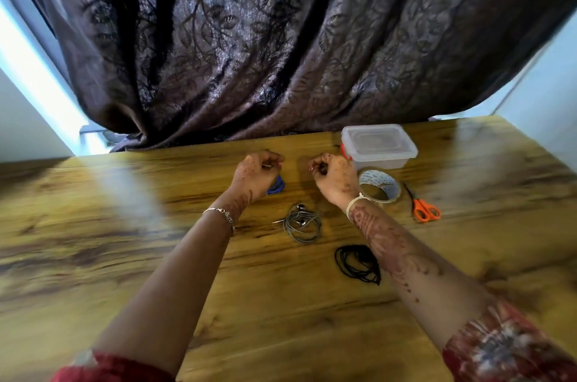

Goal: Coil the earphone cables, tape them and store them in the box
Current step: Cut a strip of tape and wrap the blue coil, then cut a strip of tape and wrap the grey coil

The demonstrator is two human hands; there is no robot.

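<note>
A dark curtain (249, 38) hangs behind your table (125, 210). At its far edge sits the clear box (379, 147), lid on, contents unclear, with the tape roll (379, 186) just in front and orange scissors (424, 208) right of the roll. The grey earphone cable (302, 224) lies coiled between your wrists, the black cable (357, 263) coiled beside your right forearm. A blue cable (277, 186) peeks from under your left hand (257, 175), whose fingers pinch a thin pale strand (269, 165). Your right hand (334, 177) has its fingers curled; whether they grip anything cannot be told

red sleeves (505, 347); silver chain bracelet (218, 212) at left wrist, pale cord band (356, 202) at right; dark henna tracery across left grip (254, 177), right grip (335, 177) and right forearm (393, 252).
</note>
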